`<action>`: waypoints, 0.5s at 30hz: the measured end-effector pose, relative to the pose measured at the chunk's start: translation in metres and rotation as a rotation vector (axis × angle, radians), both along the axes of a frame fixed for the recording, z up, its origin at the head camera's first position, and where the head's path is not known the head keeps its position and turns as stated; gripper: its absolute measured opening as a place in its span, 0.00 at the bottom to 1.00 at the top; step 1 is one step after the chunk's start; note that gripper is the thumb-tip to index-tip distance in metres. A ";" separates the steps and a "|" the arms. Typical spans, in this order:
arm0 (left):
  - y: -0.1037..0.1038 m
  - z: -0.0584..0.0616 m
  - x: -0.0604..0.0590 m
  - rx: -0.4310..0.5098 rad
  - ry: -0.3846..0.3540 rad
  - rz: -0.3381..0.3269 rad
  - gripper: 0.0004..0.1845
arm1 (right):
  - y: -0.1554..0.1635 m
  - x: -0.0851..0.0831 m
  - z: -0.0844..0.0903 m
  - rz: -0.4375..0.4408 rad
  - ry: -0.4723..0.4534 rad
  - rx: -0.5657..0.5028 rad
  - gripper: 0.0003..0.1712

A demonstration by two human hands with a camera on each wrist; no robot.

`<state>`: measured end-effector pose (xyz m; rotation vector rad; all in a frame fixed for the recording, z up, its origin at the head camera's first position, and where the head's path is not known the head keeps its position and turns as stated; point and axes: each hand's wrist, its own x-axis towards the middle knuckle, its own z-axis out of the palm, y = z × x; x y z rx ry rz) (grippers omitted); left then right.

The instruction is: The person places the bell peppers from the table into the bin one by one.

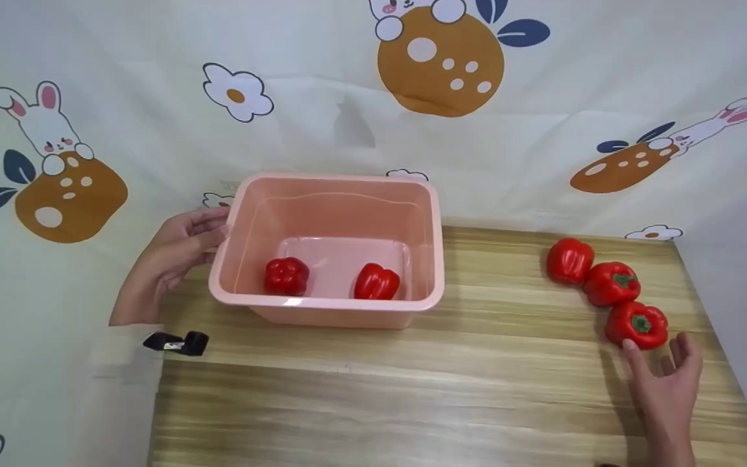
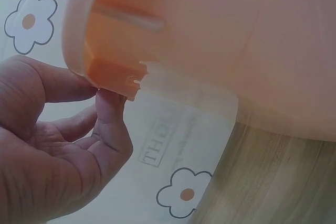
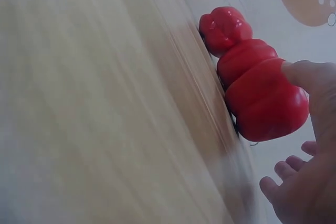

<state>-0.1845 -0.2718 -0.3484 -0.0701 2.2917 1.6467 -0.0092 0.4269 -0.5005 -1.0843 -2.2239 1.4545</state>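
A pink plastic tub (image 1: 334, 316) stands on the left part of the table, with two red bell peppers inside, one at the left (image 1: 286, 276) and one at the right (image 1: 373, 283). My left hand (image 1: 179, 250) holds the tub's left side; up close, its thumb and fingers pinch the rim (image 2: 79, 35). At the right, three red bell peppers sit in a slanting row: the far one (image 1: 570, 261), the middle one (image 1: 607, 285) and the near one (image 1: 626, 324). My right hand (image 1: 668, 389) is spread beside the near pepper, the thumb (image 3: 304, 72) overlapping its side.
The wood-grain table (image 1: 373, 395) stretches between tub and peppers and toward the front. A pale cloth wall (image 1: 321, 143) with rabbit, fruit and flower prints rises behind the table and at both sides. A black device (image 1: 182, 343) sits at the left wrist.
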 end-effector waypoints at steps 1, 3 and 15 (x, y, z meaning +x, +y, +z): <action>0.001 0.001 0.000 -0.007 0.003 0.001 0.34 | 0.000 -0.003 0.000 0.000 -0.010 -0.002 0.58; 0.002 0.001 -0.001 -0.024 0.011 0.001 0.33 | 0.001 -0.007 -0.001 0.005 -0.016 -0.008 0.58; 0.003 0.002 0.000 -0.068 0.002 0.010 0.33 | 0.001 -0.019 -0.006 0.069 -0.009 0.038 0.64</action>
